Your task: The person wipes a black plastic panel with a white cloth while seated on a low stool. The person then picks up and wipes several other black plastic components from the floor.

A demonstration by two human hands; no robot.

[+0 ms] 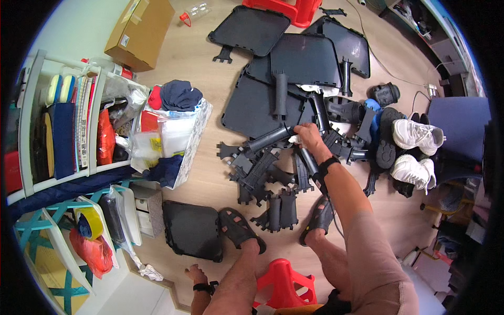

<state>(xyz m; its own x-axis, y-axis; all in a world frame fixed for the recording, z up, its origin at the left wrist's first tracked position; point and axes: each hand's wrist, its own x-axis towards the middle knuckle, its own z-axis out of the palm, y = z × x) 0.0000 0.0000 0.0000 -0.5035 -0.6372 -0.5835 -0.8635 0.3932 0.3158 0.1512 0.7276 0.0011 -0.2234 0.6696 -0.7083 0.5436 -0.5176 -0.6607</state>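
My right hand [310,137] reaches over a pile of black plastic parts, its fingers closed at the end of a long black plastic post [269,138]. A bit of white material shows under the fingers. Other black posts and brackets [254,169] lie heaped below and left of that hand, with a pair of short posts [282,210] nearer my feet. My left hand [195,274] is beside my left leg, fingers curled in with nothing visible in them. Close to it on the floor lies a black square panel [192,230].
Large black panels [304,58] overlap on the far floor. White sneakers [415,134] and dark shoes stand at right. A storage box [194,136], shelf [94,126] and carton [139,34] line the left. A red stool [281,278] is between my legs; a cable [367,42] crosses the floor.
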